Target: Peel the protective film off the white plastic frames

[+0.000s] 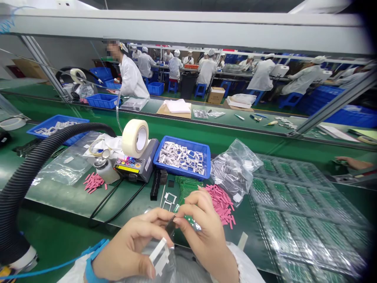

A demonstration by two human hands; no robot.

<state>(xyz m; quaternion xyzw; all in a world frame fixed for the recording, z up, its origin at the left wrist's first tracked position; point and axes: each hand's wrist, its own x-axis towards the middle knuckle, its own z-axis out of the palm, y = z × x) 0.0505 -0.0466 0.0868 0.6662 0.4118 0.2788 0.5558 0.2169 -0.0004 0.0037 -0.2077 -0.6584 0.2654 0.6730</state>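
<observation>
My left hand (123, 245) is curled round a small white plastic frame (160, 257), held near the thumb. Between the fingertips of both hands is a thin dark strip (170, 225); my right hand (207, 232) pinches its upper end. What kind of part the strip is, I cannot make out. Beyond the fingers lie another white frame (168, 200) and a stack of green circuit boards (188, 186). Pink strips (220, 204) are heaped just past my right hand. Below the hands, a clear plastic bag (179, 265) is partly hidden by them.
A blue tray (207, 157) of white frames stands behind the boards, beside a grey device (147, 159) with a tape roll (132, 137) on top. Clear trays (294, 232) of green boards cover the right side. A black hose (22, 173) arches at left; a blue wrist strap (96, 261) trails a cord.
</observation>
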